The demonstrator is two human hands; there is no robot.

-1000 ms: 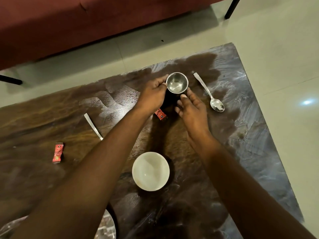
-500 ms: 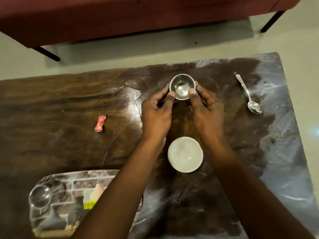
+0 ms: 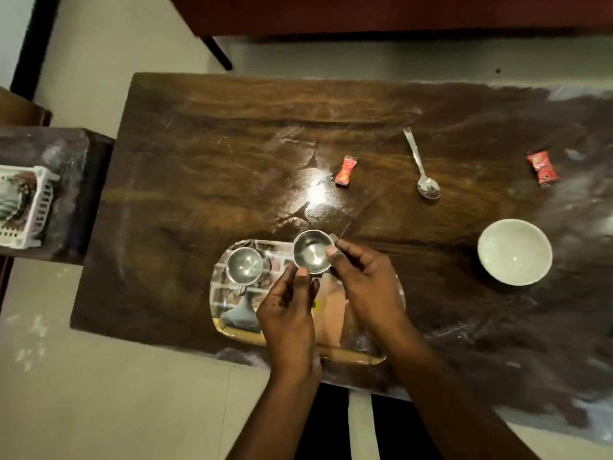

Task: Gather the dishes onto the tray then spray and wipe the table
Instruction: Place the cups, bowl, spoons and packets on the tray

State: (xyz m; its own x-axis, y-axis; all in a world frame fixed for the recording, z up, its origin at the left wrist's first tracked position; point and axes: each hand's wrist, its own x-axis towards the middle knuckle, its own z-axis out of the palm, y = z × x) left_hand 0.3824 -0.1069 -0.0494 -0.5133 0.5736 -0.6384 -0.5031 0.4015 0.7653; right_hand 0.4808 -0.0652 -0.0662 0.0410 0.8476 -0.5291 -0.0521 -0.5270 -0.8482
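A steel cup (image 3: 311,250) hangs over the far edge of the printed tray (image 3: 232,330). Both hands grip it: my left hand (image 3: 288,313) pinches its near rim, and my right hand (image 3: 365,283) pinches its right rim. A second steel cup (image 3: 244,264) stands on the tray's far left part. Further right on the dark wooden table (image 3: 199,180) sit a white bowl (image 3: 514,251) and a steel spoon (image 3: 421,166). Two red sachets lie on the table, one (image 3: 345,171) near the middle and the other (image 3: 541,168) at the right.
A white plastic basket (image 3: 30,207) rests on a low side surface left of the table. A dark red sofa (image 3: 365,14) runs along the far side. Pale floor tiles surround the table.
Both hands carried the steel cup from the far middle of the table to above the tray. The view swung left, so the bowl and spoon now lie to the right.
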